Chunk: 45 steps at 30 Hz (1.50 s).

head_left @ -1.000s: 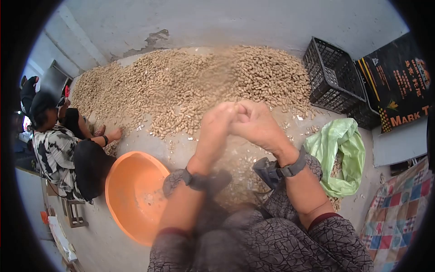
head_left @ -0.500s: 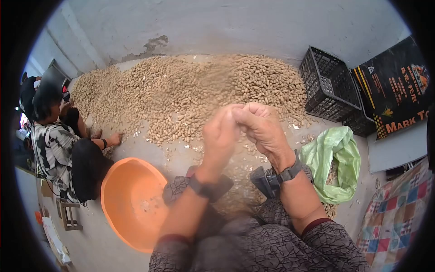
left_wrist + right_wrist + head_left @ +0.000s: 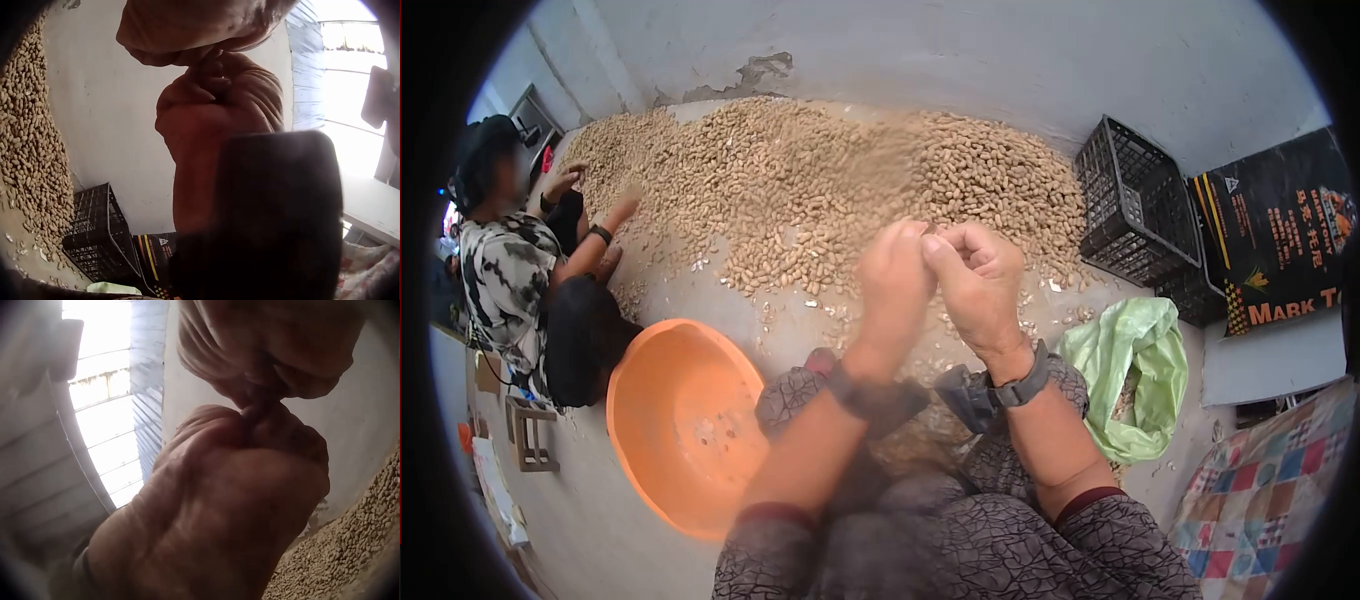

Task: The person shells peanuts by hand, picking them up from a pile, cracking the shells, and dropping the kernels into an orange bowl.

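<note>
In the head view the left hand (image 3: 895,290) and right hand (image 3: 980,295) meet at their fingertips above the floor, in front of a wide heap of unshelled peanuts (image 3: 800,200). A small brown piece (image 3: 931,229) is pinched between them, partly hidden by the fingers. The left hand is blurred; the right has its thumb against its bent fingers. Seen from the left wrist, the left hand (image 3: 200,28) is above the curled right hand (image 3: 219,112). From the right wrist, the right hand (image 3: 225,487) touches the left hand (image 3: 269,344).
An orange basin (image 3: 685,430) stands at the left, a green sack (image 3: 1135,380) at the right. Black crates (image 3: 1135,210) and a black printed bag (image 3: 1280,230) are against the wall. Another person (image 3: 520,260) sits at the far left. Loose shells lie between the knees.
Both hands stay together while the right hand's fingers have spread apart a little. The other person has raised a hand from the floor. The head view has shifted slightly.
</note>
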Motion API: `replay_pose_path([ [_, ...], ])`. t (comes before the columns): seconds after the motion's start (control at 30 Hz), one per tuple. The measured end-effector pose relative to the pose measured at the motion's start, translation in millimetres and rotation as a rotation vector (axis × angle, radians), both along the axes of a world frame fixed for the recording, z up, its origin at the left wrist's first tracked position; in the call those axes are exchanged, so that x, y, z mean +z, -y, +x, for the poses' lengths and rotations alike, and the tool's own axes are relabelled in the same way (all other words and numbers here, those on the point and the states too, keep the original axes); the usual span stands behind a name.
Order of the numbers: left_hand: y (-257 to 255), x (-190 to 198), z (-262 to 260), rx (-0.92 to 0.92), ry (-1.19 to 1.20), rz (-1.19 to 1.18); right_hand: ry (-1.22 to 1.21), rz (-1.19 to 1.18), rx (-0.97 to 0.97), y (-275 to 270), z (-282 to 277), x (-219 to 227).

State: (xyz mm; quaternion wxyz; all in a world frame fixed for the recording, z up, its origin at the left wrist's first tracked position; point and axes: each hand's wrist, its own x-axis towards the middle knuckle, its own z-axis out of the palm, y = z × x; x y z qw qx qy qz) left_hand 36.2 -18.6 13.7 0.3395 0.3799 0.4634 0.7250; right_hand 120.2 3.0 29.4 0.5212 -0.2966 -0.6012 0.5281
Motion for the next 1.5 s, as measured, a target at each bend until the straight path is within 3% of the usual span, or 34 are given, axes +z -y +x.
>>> replay_pose_path([
  [0.03,0,-4,-3,0.003,0.006,0.000,0.037,0.037,-0.030,1,0,-1],
  [0.1,-1,-15,-15,-0.026,-0.269,-0.064,0.075,0.075,-0.059,2,-1,-3],
  [0.17,-8,-32,-24,-0.089,-0.229,-0.032,0.148,0.301,-0.173,3,-3,-6],
  [0.23,-5,-20,-25,-0.150,-0.190,-0.003,0.144,0.311,-0.150,5,-3,-2],
  [0.3,2,-6,-23,-0.413,0.582,-0.164,0.141,0.323,-0.131,7,-1,3],
  [0.33,-1,-14,-27,-0.412,0.587,-0.163,0.210,0.455,-0.137,6,2,5],
  [0.4,-9,-30,-41,-0.305,-0.193,-0.042,0.282,0.588,-0.137,4,6,6],
  [0.43,-10,-32,-43,-0.301,-0.189,-0.044,0.322,0.695,-0.154,2,7,4],
  [0.5,-8,-32,-46,-0.406,0.095,-0.157,0.363,0.799,-0.168,1,8,3],
  [0.53,-4,-21,-42,-0.406,0.102,-0.161,0.340,0.740,-0.146,0,10,3],
  [0.6,2,1,-37,-0.519,0.580,-0.335,0.317,0.680,-0.128,3,11,4],
  [0.67,4,2,-36,-0.555,0.588,-0.290,0.144,0.341,-0.052,7,8,6],
  [0.7,6,2,-36,-0.588,0.595,-0.243,0.146,0.340,-0.052,7,9,6],
  [0.77,8,6,-38,-0.639,0.586,-0.214,-0.026,0.071,-0.015,6,9,7],
  [0.87,14,13,-47,-0.694,0.514,-0.224,0.044,-0.118,-0.021,-2,22,14],
  [1.0,17,14,-54,-0.626,0.482,-0.226,-0.126,-0.344,0.057,-13,35,21],
  [1.07,18,20,-57,-0.540,0.475,-0.243,-0.101,-0.329,0.130,-17,43,22],
  [1.13,20,18,-61,-0.457,0.473,-0.270,0.511,-0.173,0.487,-13,49,32],
  [1.2,22,17,-66,-0.560,0.502,-0.192,0.557,-0.117,0.459,-11,43,28],
  [1.27,26,26,-59,-0.561,0.458,-0.207,0.340,-0.375,0.335,-16,39,19],
  [1.33,29,39,-46,-0.483,-0.128,-0.318,0.269,-0.424,0.324,-11,34,22],
  [1.37,28,29,-44,-0.580,0.152,-0.321,0.243,-0.471,0.351,-12,32,20],
  [1.4,28,29,-38,-0.587,0.152,-0.323,0.217,-0.517,0.381,-13,30,17],
  [1.5,26,28,-24,-0.601,-0.152,-0.288,0.197,-0.575,0.294,-10,21,14],
])
